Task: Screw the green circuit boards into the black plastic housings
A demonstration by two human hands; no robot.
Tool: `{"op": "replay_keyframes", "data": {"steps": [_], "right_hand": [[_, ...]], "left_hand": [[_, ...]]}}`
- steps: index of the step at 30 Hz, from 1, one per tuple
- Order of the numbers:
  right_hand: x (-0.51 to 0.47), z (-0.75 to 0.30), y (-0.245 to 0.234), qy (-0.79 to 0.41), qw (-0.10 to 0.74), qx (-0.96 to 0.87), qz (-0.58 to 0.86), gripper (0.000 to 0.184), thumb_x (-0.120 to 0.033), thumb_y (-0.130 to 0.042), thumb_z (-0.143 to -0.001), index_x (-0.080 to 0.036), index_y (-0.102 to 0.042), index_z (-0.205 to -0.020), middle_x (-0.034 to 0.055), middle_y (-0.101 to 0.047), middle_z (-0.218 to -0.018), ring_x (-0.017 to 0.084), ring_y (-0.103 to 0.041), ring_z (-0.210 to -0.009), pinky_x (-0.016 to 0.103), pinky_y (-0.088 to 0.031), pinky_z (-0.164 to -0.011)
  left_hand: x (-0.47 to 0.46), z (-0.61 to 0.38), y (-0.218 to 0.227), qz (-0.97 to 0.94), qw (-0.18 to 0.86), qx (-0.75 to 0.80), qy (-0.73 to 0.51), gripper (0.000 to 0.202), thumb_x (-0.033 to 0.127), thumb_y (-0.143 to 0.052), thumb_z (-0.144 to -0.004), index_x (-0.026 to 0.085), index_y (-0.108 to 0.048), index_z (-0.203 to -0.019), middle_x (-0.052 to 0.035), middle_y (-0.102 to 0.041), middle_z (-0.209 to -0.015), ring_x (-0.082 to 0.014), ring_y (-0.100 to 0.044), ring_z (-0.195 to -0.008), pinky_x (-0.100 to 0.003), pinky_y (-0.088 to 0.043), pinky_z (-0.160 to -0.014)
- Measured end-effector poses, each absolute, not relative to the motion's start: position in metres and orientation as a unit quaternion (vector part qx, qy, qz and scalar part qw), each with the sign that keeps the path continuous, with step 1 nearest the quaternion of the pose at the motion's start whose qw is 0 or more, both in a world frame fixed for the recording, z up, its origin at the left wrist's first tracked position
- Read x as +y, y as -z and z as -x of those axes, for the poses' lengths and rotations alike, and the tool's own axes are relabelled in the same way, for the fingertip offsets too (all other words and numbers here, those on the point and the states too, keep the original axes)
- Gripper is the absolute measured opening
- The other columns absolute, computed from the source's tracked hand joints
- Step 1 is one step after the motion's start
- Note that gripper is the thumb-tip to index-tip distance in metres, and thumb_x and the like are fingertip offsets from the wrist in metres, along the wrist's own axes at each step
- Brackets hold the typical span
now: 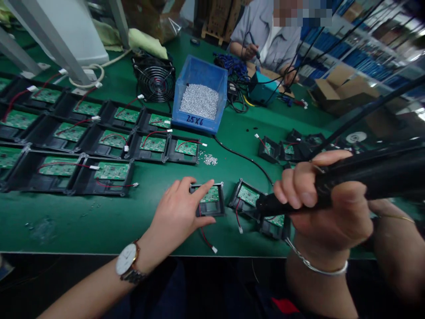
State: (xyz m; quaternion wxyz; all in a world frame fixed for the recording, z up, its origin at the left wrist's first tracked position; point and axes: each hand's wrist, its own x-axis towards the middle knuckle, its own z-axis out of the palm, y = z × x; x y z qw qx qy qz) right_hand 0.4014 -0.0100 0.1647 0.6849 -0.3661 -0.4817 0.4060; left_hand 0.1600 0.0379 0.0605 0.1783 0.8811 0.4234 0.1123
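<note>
My left hand (181,206), a watch on its wrist, rests on the table with thumb and fingers spread around a small black plastic housing (217,208), gripping its left side. Inside that housing sits a green circuit board (212,194), and a red wire with a white connector (214,250) trails toward the table edge. My right hand (327,204) is wrapped around a black electric screwdriver (375,177), pointing left and held above the housings on the right. Its tip is near another housing (245,195); whether it touches cannot be made out.
Rows of housings with boards (113,170) fill the left. A blue bin of small screws (199,102) stands behind, beside a fan (156,82). Loose screws (210,159) lie on the green table (133,221). Another person's forearm (395,239) is at right; a co-worker (265,40) sits opposite.
</note>
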Motion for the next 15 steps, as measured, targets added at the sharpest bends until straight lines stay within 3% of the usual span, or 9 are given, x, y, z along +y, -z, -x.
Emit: {"op": "replay_keyframes", "data": {"steps": [3,7,11,15], "right_hand": [[-0.035,-0.429,-0.172,-0.396,0.662,-0.474,0.424,0.028,-0.045,-0.083,-0.092,-0.025,-0.076,-0.110,-0.0076,-0.052,-0.058,0.011,-0.047,-0.047,0.027,-0.046,-0.047],[-0.071,-0.453,-0.148,-0.349,0.635,-0.444,0.527,0.030,-0.046,-0.086,-0.087,-0.025,-0.076,-0.107,-0.0072,-0.055,-0.056,0.012,-0.053,-0.046,0.026,-0.049,-0.047],[-0.094,-0.473,-0.115,-0.278,0.643,-0.401,0.590,0.027,-0.034,-0.089,-0.089,-0.023,-0.076,-0.110,-0.0055,-0.064,-0.062,0.014,-0.062,-0.053,0.029,-0.055,-0.055],[-0.093,-0.507,-0.104,-0.184,0.673,-0.362,0.618,0.031,-0.038,-0.090,-0.089,-0.023,-0.076,-0.112,-0.0059,-0.066,-0.065,0.014,-0.065,-0.058,0.032,-0.057,-0.063]], "left_hand": [[0.048,-0.171,-0.063,-0.891,0.146,0.422,-0.082,0.101,0.050,-0.103,-0.077,0.029,-0.058,-0.166,-0.0185,-0.067,-0.143,-0.0387,-0.072,-0.116,-0.049,-0.059,-0.096],[0.051,-0.186,-0.067,-0.907,0.129,0.396,-0.069,0.101,0.047,-0.101,-0.080,0.026,-0.056,-0.167,-0.0207,-0.067,-0.149,-0.0410,-0.073,-0.121,-0.051,-0.061,-0.099],[0.043,-0.203,-0.071,-0.913,0.153,0.377,-0.041,0.100,0.045,-0.100,-0.082,0.028,-0.053,-0.169,-0.0178,-0.066,-0.152,-0.0390,-0.072,-0.125,-0.051,-0.062,-0.104],[0.031,-0.233,-0.077,-0.917,0.167,0.361,-0.003,0.098,0.048,-0.096,-0.087,0.027,-0.049,-0.171,-0.0166,-0.064,-0.154,-0.0382,-0.071,-0.127,-0.050,-0.062,-0.106]]}}
